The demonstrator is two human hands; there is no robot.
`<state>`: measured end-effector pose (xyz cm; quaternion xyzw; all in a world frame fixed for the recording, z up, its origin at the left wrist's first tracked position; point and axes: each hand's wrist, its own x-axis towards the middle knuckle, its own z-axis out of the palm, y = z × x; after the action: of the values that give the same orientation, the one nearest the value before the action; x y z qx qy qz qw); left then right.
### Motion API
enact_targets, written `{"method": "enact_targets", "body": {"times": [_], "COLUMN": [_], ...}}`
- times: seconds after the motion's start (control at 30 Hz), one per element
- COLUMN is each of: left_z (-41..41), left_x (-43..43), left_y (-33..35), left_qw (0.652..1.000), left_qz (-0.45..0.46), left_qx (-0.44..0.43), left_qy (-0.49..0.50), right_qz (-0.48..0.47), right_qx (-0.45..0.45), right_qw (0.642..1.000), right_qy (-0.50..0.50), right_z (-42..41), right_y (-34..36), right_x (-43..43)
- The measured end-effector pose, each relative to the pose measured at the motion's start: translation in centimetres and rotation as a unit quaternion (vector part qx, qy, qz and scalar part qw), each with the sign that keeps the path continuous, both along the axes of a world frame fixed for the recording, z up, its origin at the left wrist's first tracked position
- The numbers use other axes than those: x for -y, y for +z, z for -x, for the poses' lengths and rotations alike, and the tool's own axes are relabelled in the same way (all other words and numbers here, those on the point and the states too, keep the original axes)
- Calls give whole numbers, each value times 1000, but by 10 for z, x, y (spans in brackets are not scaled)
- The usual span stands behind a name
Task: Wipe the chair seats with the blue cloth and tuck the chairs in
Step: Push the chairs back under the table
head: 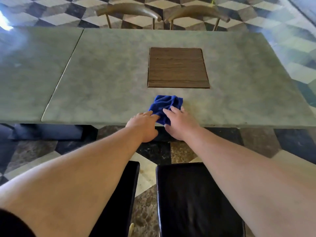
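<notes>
Two black chair seats point(188, 199) sit nearest, apart from the grey marble surface point(102, 74). At its near edge, below a wooden inset panel point(177, 67), lies the crumpled blue cloth point(166, 104). The left grip point(143, 127) and right grip point(179, 124) rest on it, fingers fairly straight. Cube-patterned floor tiles point(51, 16) surround it, and curved-back chairs point(128, 11) stand opposite.

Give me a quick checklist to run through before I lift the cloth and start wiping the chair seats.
1. The blue cloth lies at the near edge of the table, in reach: ok.
2. The left hand and right hand touch the cloth: ok.
3. Right hand actually gripping it: cannot tell.
4. The left seat and right seat are pulled out from the table: ok.
5. Seats already clean: cannot tell, dark glossy surface.
6. Near chairs tucked in: not ok.
</notes>
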<state>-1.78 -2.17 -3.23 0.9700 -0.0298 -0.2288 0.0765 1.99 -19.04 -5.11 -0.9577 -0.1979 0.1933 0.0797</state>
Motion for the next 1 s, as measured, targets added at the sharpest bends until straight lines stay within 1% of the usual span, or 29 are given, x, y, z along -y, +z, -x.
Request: {"method": "enact_targets", "body": {"times": [0.1, 0.23, 0.37, 0.47, 0.63, 0.73, 0.87, 1.0], "left_z": [31, 95, 170, 229, 326, 385, 457, 506], "left_x": [-21, -61, -110, -149, -203, -230, -252, -274], "left_y": [24, 55, 74, 78, 73, 62, 36, 3], "left_qw": [999, 998, 998, 998, 994, 989, 984, 975], "left_qz": [10, 7, 7, 0, -9, -22, -24, -17], "left_qx": [37, 56, 54, 42, 15, -7, -77, -148], "left_qy": [12, 6, 26, 49, 110, 145, 160, 162], "right_qz": [14, 9, -17, -23, -43, -36, -19, 21], "right_qx": [25, 45, 48, 35, -3, -29, -91, -131], "right_qw": [1000, 999, 998, 998, 996, 993, 984, 970], "right_qy": [8, 22, 21, 37, 78, 110, 154, 204], "right_z": [33, 103, 174, 224, 309, 358, 424, 469], "right_y": [29, 67, 94, 100, 85, 63, 29, -4], "right_x": [-9, -28, -58, -85, -121, -141, -161, -182]}}
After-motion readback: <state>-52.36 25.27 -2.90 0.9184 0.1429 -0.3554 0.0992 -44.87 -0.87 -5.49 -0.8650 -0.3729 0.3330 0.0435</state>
